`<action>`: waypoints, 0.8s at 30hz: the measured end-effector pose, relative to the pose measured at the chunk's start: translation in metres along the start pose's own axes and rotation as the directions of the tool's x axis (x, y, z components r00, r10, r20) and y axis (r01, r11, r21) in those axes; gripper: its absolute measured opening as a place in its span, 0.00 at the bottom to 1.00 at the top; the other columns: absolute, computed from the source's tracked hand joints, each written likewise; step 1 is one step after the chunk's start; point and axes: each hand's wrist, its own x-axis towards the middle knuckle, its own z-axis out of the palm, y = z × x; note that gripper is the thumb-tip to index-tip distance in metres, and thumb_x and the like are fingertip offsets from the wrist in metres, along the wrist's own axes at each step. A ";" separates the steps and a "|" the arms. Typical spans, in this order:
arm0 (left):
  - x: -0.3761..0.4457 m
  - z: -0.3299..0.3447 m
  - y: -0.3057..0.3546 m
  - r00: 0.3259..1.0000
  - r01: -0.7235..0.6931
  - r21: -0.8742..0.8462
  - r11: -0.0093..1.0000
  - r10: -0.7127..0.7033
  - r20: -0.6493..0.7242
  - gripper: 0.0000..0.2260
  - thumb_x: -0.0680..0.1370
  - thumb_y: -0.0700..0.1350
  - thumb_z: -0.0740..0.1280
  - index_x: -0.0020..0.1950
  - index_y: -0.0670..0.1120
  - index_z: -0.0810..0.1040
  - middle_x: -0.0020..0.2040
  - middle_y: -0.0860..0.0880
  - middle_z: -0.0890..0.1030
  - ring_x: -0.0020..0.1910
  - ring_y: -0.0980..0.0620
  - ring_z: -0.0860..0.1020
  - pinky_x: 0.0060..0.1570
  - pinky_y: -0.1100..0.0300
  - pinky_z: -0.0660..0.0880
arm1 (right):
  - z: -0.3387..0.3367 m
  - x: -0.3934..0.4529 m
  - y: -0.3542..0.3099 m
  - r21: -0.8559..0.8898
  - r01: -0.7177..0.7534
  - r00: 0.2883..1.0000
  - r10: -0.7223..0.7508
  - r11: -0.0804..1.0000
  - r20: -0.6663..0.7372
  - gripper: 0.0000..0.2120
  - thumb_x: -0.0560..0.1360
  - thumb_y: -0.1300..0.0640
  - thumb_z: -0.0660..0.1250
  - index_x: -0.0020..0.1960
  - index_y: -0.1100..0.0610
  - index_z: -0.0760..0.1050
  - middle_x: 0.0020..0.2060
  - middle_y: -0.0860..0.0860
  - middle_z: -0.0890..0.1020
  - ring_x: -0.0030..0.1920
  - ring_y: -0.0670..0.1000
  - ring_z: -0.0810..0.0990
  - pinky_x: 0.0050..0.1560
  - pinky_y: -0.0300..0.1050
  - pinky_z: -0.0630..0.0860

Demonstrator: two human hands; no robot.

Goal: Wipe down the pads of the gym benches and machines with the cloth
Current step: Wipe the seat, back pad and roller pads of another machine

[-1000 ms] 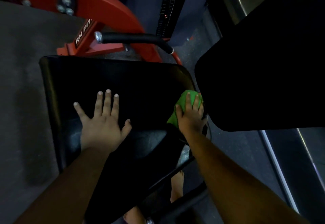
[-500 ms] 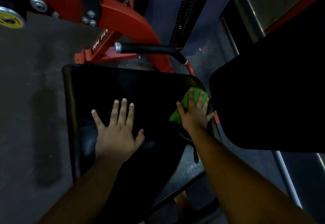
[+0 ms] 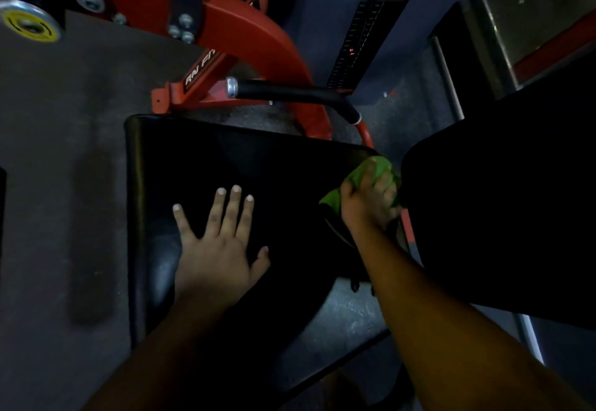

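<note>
Your left hand (image 3: pixel 216 246) lies flat on the black seat pad (image 3: pixel 206 159), fingers straight and spread, pointing away from you. The pad's long axis runs from its far edge, near the red machine frame (image 3: pixel 258 36), back toward your body. Your right hand (image 3: pixel 367 200) holds the green cloth (image 3: pixel 358 178) bunched under curled fingers at the pad's far right corner, just beside the second black pad (image 3: pixel 503 210). The cloth's bulk points toward that corner. Half a second ago your right fingers lay straighter over the cloth; now they curl tighter around it. Your left hand keeps its place on the pad.
</note>
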 end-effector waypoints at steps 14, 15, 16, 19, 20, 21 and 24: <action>0.001 0.002 0.000 1.000 0.004 0.029 1.000 -0.005 0.008 0.38 0.79 0.67 0.51 0.83 0.46 0.53 0.83 0.45 0.51 0.83 0.47 0.46 0.71 0.24 0.42 | 0.002 0.015 0.031 -0.045 0.332 0.942 -0.334 0.942 -0.037 0.39 0.72 0.33 0.44 0.82 0.40 0.48 0.83 0.50 0.50 0.82 0.55 0.48 0.73 0.71 0.60; 0.000 -0.003 0.001 1.000 0.007 0.027 1.000 -0.007 0.013 0.38 0.79 0.67 0.50 0.83 0.46 0.52 0.83 0.46 0.51 0.83 0.47 0.46 0.71 0.24 0.42 | 0.001 -0.005 0.048 -0.043 0.301 0.952 -0.303 0.953 -0.049 0.39 0.73 0.34 0.45 0.82 0.41 0.48 0.83 0.51 0.49 0.82 0.56 0.48 0.73 0.69 0.62; 0.001 -0.002 0.001 1.000 0.011 0.023 1.000 -0.011 0.007 0.38 0.78 0.66 0.50 0.83 0.46 0.53 0.83 0.46 0.51 0.83 0.47 0.47 0.71 0.24 0.43 | 0.008 -0.026 0.063 -0.039 0.279 0.959 -0.281 0.959 -0.036 0.39 0.73 0.34 0.45 0.83 0.42 0.48 0.83 0.52 0.49 0.82 0.57 0.48 0.73 0.68 0.62; 0.002 -0.005 0.001 0.999 0.015 0.006 1.000 -0.015 0.029 0.38 0.78 0.66 0.50 0.83 0.46 0.54 0.83 0.45 0.51 0.83 0.46 0.47 0.71 0.23 0.43 | 0.016 -0.095 0.097 -0.116 0.201 0.979 -0.198 0.973 0.039 0.37 0.76 0.36 0.46 0.83 0.45 0.44 0.83 0.53 0.47 0.82 0.60 0.48 0.76 0.65 0.59; 0.000 -0.005 0.000 1.000 0.010 0.007 1.000 -0.010 0.029 0.38 0.79 0.66 0.50 0.83 0.46 0.53 0.83 0.45 0.51 0.83 0.46 0.47 0.71 0.23 0.43 | 0.017 -0.111 0.099 -0.137 0.193 0.981 -0.189 0.972 0.042 0.37 0.76 0.36 0.46 0.83 0.46 0.45 0.83 0.54 0.48 0.82 0.60 0.49 0.76 0.64 0.59; 0.000 -0.004 0.001 1.000 0.007 0.008 1.000 -0.007 0.017 0.38 0.79 0.66 0.50 0.83 0.46 0.53 0.83 0.45 0.51 0.83 0.46 0.47 0.71 0.23 0.43 | 0.017 -0.113 0.095 -0.125 0.198 0.980 -0.193 0.972 0.051 0.38 0.75 0.35 0.45 0.83 0.46 0.46 0.83 0.53 0.48 0.82 0.60 0.48 0.76 0.65 0.58; -0.001 -0.001 -0.001 1.000 0.004 0.015 1.000 -0.004 -0.028 0.38 0.78 0.66 0.52 0.83 0.46 0.55 0.83 0.45 0.52 0.83 0.46 0.48 0.71 0.24 0.42 | 0.009 -0.070 0.057 -0.065 0.314 0.948 -0.309 0.947 0.075 0.37 0.75 0.35 0.45 0.82 0.41 0.44 0.83 0.50 0.47 0.82 0.58 0.44 0.75 0.72 0.53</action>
